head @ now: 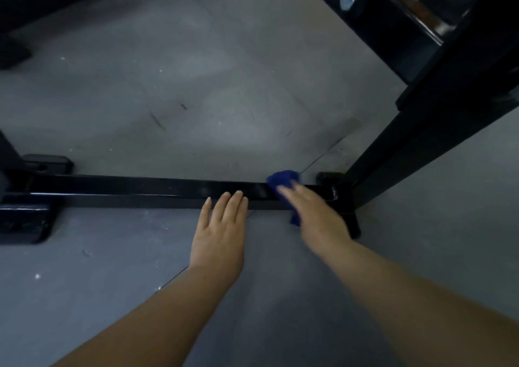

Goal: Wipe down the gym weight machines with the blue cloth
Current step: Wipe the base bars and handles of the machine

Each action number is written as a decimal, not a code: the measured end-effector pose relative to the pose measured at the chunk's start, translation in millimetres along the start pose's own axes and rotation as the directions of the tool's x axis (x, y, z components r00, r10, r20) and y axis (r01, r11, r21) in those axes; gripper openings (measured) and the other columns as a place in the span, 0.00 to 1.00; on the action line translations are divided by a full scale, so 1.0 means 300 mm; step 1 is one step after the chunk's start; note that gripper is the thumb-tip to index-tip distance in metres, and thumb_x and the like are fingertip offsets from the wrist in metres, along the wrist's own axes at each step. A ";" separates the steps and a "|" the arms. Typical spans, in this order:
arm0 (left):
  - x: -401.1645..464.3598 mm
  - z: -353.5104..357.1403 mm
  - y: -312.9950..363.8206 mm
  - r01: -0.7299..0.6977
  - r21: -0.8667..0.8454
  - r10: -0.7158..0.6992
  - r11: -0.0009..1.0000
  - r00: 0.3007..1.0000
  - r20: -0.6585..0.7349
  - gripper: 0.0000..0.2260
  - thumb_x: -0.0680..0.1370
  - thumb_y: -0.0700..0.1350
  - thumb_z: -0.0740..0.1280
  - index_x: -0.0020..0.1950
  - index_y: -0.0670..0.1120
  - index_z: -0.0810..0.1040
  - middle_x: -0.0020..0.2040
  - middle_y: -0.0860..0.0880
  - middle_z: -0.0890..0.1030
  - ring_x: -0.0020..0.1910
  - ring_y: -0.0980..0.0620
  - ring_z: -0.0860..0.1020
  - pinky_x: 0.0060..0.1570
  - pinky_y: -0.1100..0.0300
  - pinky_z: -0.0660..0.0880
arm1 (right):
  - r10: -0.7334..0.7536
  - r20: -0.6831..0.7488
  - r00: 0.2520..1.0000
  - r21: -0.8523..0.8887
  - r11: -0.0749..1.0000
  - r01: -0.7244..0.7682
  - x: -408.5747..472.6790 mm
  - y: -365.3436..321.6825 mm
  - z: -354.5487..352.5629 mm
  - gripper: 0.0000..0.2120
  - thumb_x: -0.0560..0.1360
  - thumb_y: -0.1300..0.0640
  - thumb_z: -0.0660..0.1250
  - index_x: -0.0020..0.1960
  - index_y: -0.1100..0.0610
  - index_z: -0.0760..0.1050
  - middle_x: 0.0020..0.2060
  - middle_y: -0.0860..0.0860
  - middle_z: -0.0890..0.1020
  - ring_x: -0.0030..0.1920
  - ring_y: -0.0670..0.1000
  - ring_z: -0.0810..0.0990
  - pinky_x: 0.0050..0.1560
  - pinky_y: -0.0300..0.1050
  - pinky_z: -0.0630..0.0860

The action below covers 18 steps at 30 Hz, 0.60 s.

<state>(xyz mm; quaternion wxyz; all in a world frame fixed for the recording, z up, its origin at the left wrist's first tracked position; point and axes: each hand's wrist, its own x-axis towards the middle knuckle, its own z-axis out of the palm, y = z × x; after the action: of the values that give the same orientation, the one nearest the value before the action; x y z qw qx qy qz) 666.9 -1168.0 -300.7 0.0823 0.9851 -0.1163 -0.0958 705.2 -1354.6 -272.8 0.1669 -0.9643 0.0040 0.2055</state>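
I see my right hand [314, 212] pressing the crumpled blue cloth [283, 180] flat-fingered onto the low black square steel floor bar [140, 191] of the weight machine, cloth bunched under and ahead of the fingertips. My left hand [219, 234] lies open just beside it, fingers straight on the bar's near edge, probably for bracing. Right of the cloth, the black upright post [407, 139] blocks travel; leftward the bar runs free over grey floor [196, 71].
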 end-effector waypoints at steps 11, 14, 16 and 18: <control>0.109 -0.057 0.003 -0.006 -0.718 -0.093 0.696 0.991 -0.099 0.25 0.80 0.39 0.62 0.77 0.49 0.62 0.75 0.51 0.64 0.72 0.53 0.65 0.64 0.71 0.58 | 0.297 0.057 0.953 0.939 0.309 -0.152 0.050 -0.282 0.031 0.36 0.74 0.77 0.55 0.75 0.48 0.63 0.68 0.52 0.74 0.64 0.54 0.76 0.58 0.47 0.77; 0.161 -0.068 0.070 -0.071 -0.707 -0.045 0.703 0.989 -0.144 0.20 0.82 0.42 0.60 0.74 0.48 0.67 0.75 0.50 0.65 0.72 0.54 0.64 0.65 0.72 0.55 | 0.382 0.154 0.911 0.988 -0.051 -0.145 0.042 -0.197 -0.011 0.26 0.80 0.69 0.60 0.75 0.53 0.64 0.66 0.55 0.76 0.61 0.55 0.77 0.48 0.43 0.77; 0.193 -0.055 0.124 -0.096 -0.640 0.022 0.762 0.992 -0.123 0.20 0.82 0.46 0.60 0.75 0.48 0.66 0.77 0.50 0.62 0.75 0.51 0.61 0.71 0.62 0.56 | 0.357 0.259 0.897 0.958 -0.210 -0.193 0.026 -0.155 -0.030 0.17 0.83 0.58 0.58 0.71 0.59 0.70 0.63 0.57 0.78 0.58 0.54 0.79 0.47 0.43 0.77; 0.225 -0.032 0.166 -0.115 -0.432 0.088 0.895 0.993 -0.081 0.23 0.81 0.50 0.61 0.76 0.50 0.63 0.78 0.50 0.58 0.77 0.48 0.56 0.75 0.54 0.53 | 0.406 0.250 0.879 0.968 -0.091 -0.233 0.003 -0.126 -0.036 0.17 0.83 0.56 0.58 0.70 0.59 0.71 0.62 0.56 0.78 0.55 0.52 0.79 0.47 0.43 0.76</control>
<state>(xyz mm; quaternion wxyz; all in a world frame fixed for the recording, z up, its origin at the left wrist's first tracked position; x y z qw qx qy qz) 722.5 -1230.9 -293.7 0.3088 0.9368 -0.1407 -0.0857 713.2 -1322.5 -251.7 0.7373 -0.5423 0.3861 0.1153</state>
